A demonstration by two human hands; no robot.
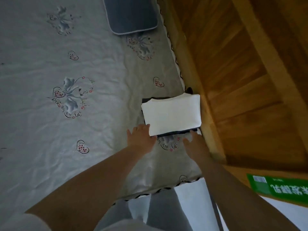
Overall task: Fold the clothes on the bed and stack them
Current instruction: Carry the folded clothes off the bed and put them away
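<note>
A folded white garment [172, 114] lies on top of a stack, with dark folded clothes [176, 132] showing beneath its near and far edges. The stack sits on the grey patterned bedsheet [66, 124], close to the wooden headboard side. My left hand [140, 136] lies flat with straight fingers against the stack's near left corner. My right hand [194, 141] rests with loose fingers at the stack's near right corner, touching the dark layer. Neither hand grips anything.
A dark blue-grey pillow [131, 14] lies at the far end of the bed. A wooden panel [241, 72] runs along the right side. A green box [280, 189] sits at the lower right. My legs stand by the bed's near edge.
</note>
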